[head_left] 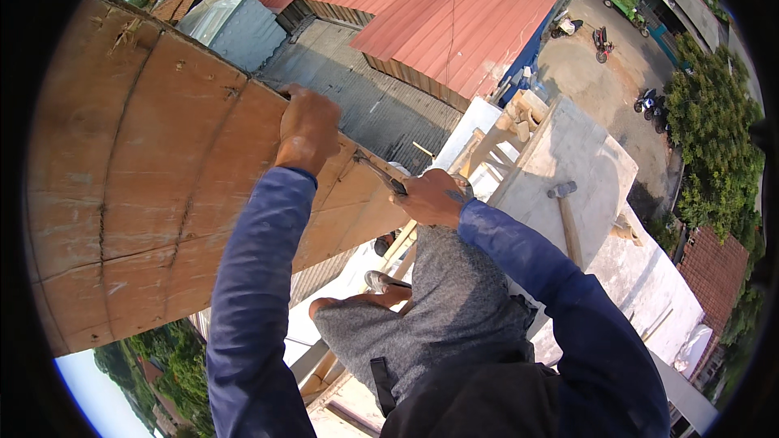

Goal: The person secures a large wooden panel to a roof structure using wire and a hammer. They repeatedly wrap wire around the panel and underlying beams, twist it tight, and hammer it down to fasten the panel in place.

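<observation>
A large brown panel (162, 154) slants across the left side, its face crossed by dark seams and wires. My left hand (310, 130) is closed over its upper edge, the fingertips hidden behind the knuckles. Farther along that edge, my right hand (434, 197) grips what looks like a pair of pincers (380, 172) by its dark handles. The jaws reach a bit of wire at the panel's edge; whether they bite on it I cannot tell. A hammer (570, 231) with a wooden handle lies on a pale board to the right of my right forearm.
I am high above the ground. Beyond the panel are a red metal roof (422, 8) and a grey tiled roof (365, 73). Wood offcuts (523, 116) lie beside the pale board (596, 154). Far below, parked motorcycles (602, 45) stand near a leafy tree (714, 113).
</observation>
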{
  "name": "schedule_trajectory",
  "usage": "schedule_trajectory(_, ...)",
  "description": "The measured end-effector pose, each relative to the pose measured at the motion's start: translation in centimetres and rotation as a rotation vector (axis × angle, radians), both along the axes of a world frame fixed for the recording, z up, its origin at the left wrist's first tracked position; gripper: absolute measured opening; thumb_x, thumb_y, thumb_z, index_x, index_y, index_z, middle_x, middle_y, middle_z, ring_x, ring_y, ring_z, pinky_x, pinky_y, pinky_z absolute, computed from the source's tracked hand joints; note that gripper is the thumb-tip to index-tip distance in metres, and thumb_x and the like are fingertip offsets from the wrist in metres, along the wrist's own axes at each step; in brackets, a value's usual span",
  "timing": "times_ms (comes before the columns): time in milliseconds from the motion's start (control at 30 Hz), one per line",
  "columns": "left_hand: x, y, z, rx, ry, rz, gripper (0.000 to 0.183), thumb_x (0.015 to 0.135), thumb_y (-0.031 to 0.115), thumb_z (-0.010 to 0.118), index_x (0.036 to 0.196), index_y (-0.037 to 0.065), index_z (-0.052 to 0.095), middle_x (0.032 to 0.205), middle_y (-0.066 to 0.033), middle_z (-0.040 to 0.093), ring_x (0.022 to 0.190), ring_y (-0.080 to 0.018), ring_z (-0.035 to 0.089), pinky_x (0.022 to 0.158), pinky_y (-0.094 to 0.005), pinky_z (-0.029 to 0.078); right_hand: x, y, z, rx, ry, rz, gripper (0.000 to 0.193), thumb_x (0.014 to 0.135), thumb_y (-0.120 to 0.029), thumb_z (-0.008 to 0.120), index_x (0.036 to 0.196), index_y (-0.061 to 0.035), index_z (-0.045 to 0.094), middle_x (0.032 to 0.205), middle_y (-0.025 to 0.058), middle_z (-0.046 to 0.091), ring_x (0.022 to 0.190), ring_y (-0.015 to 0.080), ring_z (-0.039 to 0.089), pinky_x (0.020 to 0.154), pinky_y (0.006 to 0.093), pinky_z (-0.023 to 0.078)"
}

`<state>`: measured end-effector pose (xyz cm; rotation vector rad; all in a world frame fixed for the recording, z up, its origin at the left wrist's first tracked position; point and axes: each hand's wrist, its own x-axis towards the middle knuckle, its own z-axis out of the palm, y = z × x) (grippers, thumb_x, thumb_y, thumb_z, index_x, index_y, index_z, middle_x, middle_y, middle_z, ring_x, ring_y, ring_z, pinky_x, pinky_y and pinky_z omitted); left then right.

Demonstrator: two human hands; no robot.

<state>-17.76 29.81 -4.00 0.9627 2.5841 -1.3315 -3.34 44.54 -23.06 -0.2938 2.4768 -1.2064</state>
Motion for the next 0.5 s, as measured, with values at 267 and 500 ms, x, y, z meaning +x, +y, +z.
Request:
schedule_trajectory(267,0.3,-0.1,0.5,0.042,0.026,-0.066,0.015,0.072,0.027,0.076,0.08,0.013,0.076,0.079,-0.0084,0.075,0.072,-0.0214,0.073,0.08,-0.039,0.051,0.1,0.4,0.8,-1.027,-0.853,-0.186,0.028,0.103,-0.028,0.06,0.093,-0.0017,0.062,0.071,0.0061,0.06,0.054,0.0132,0.059,0.045,0.0283,0.05)
schedule_trajectory(500,0.6,0.1,0.6,0.112,0.024,-0.058,0.02,0.072,0.027,0.074,0.084,0.011,0.075,0.081,-0.0106,0.075,0.077,-0.0232,0.073,0.083,-0.0402,0.05,-5.2,5.3,0.0,-0.923,-1.127,0.07,0.032,0.094,-0.029,0.074,0.094,0.0012,0.064,0.068,0.0018,0.058,0.054,0.0116,0.058,0.043,0.0265,0.049)
